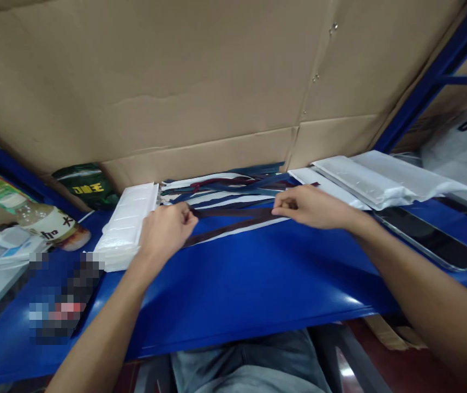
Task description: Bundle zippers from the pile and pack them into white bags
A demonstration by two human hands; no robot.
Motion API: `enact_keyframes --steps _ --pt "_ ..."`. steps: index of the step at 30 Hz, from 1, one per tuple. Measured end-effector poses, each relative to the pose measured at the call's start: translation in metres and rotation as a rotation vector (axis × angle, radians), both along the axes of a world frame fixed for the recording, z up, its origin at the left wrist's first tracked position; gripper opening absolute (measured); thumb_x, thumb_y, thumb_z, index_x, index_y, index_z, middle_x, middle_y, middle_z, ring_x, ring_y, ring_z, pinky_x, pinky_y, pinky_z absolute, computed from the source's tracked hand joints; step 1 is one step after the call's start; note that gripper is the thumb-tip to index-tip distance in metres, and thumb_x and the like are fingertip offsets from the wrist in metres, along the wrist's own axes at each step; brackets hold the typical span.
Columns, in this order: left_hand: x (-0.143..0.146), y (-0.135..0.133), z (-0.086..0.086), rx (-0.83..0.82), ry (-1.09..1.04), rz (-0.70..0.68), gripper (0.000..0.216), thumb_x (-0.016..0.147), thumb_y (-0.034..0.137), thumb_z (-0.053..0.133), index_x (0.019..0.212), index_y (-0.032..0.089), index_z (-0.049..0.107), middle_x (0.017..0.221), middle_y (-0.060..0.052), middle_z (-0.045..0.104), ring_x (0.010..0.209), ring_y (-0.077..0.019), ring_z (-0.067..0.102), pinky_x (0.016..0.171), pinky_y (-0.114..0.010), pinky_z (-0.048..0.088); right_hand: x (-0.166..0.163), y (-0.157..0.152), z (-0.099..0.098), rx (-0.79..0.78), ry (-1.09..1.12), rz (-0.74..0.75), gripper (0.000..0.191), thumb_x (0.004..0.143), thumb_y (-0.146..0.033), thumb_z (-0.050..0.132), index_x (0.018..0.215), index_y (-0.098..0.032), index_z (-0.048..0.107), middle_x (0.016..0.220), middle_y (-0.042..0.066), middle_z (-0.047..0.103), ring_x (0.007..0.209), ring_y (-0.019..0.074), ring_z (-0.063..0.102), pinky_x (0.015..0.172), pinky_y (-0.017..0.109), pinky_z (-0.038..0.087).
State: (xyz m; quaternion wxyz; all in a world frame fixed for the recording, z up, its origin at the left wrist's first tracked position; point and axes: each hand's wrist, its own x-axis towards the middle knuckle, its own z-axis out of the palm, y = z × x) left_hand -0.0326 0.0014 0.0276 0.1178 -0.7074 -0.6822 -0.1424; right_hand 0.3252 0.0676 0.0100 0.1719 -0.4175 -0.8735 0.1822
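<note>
A dark brown zipper-like strip (233, 214) stretches between my two hands above the blue table surface (233, 289). My left hand (170, 226) pinches one end, its fingers closed. At the other side my right hand (307, 206) grips the strip between thumb and fingertips. Part of the strip doubles back, forming a narrow V toward the right hand. Below it runs a white strip (239, 231). Behind the hands lies a loose pile of long flat strips (225, 185) in dark blue, teal, maroon and white.
White padded packets (129, 213) are stacked at left, more white packets (364, 177) at right. A phone (433, 237) lies by my right forearm. Left of the stack are a drink bottle (49, 221) and a green bag (86, 185). A cardboard wall (176, 82) closes the back.
</note>
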Motion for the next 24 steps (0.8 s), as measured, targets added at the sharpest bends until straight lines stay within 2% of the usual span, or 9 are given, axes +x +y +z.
enact_keyframes --steps 2,5,7,11,13,16,18,21,24 --pt "-0.021 0.001 0.013 0.035 0.053 0.127 0.021 0.087 0.038 0.065 0.072 0.023 0.069 0.068 -0.007 0.069 0.064 -0.0245 0.062 0.061 -0.033 0.041 0.034 0.016 0.006 -0.019 -0.073 -0.075 0.031 0.099 -0.049 0.064 0.083 -0.023 0.073 0.066 -0.001 0.067 0.059 0.0147 0.056 0.058 0.030 0.037" --pt "-0.044 -0.003 0.029 0.001 0.135 0.165 0.023 0.086 0.042 0.065 0.077 0.023 0.073 0.073 -0.009 0.071 0.066 -0.0263 0.064 0.061 -0.034 0.043 0.073 0.028 0.014 -0.033 -0.044 -0.150 0.041 0.097 -0.060 0.064 0.086 -0.023 0.077 0.071 0.003 0.071 0.063 0.0169 0.059 0.061 0.032 0.040" --pt "-0.053 -0.007 0.033 -0.094 0.181 0.104 0.023 0.087 0.043 0.064 0.081 0.024 0.076 0.076 -0.009 0.073 0.066 -0.0260 0.065 0.061 -0.033 0.043 0.085 0.029 0.016 -0.056 -0.012 -0.187 0.046 0.094 -0.067 0.065 0.090 -0.023 0.079 0.070 0.003 0.070 0.062 0.0173 0.058 0.060 0.032 0.040" --pt "-0.065 -0.012 0.030 -0.450 0.083 -0.144 0.021 0.086 0.040 0.064 0.074 0.028 0.076 0.068 -0.003 0.071 0.059 -0.0209 0.063 0.056 -0.030 0.040 0.082 0.029 0.012 -0.066 -0.059 -0.225 0.052 0.090 -0.072 0.067 0.090 -0.021 0.080 0.070 0.006 0.071 0.062 0.0173 0.059 0.060 0.034 0.039" --pt "-0.068 -0.012 0.026 -0.513 0.040 -0.180 0.018 0.082 0.039 0.068 0.069 0.029 0.075 0.063 -0.001 0.069 0.055 -0.0195 0.061 0.054 -0.030 0.037 0.075 0.031 0.007 -0.077 -0.099 -0.204 0.054 0.091 -0.072 0.065 0.090 -0.020 0.081 0.073 0.007 0.073 0.064 0.0181 0.061 0.061 0.034 0.040" --pt "-0.068 -0.010 0.024 -0.479 0.067 -0.139 0.028 0.083 0.049 0.072 0.063 0.028 0.073 0.063 -0.003 0.067 0.053 -0.0199 0.059 0.054 -0.031 0.035 0.068 0.037 -0.003 -0.079 -0.169 -0.195 0.052 0.093 -0.070 0.064 0.087 -0.021 0.081 0.074 0.007 0.075 0.063 0.0192 0.063 0.062 0.035 0.042" --pt "-0.066 -0.008 0.024 -0.437 0.104 -0.096 0.038 0.088 0.056 0.068 0.065 0.027 0.072 0.066 -0.005 0.069 0.056 -0.0212 0.060 0.057 -0.032 0.038 0.067 0.040 -0.009 0.002 -0.216 -0.252 0.052 0.095 -0.068 0.061 0.083 -0.022 0.081 0.075 0.009 0.076 0.063 0.0216 0.063 0.063 0.037 0.042" --pt "-0.062 -0.001 0.021 -0.284 0.139 -0.006 0.031 0.095 0.052 0.061 0.086 0.027 0.077 0.081 -0.008 0.075 0.071 -0.0261 0.067 0.066 -0.034 0.045 0.069 0.044 -0.016 0.169 -0.233 -0.367 0.052 0.097 -0.066 0.057 0.084 -0.022 0.082 0.079 0.015 0.077 0.065 0.0268 0.064 0.065 0.041 0.041" --pt "-0.060 0.007 0.013 -0.177 0.168 0.013 0.025 0.098 0.040 0.060 0.110 0.027 0.077 0.102 -0.011 0.079 0.095 -0.0311 0.071 0.079 -0.037 0.051 0.069 0.045 -0.019 0.209 -0.235 -0.389 0.052 0.099 -0.066 0.055 0.086 -0.023 0.082 0.080 0.016 0.077 0.065 0.0282 0.064 0.065 0.041 0.040"
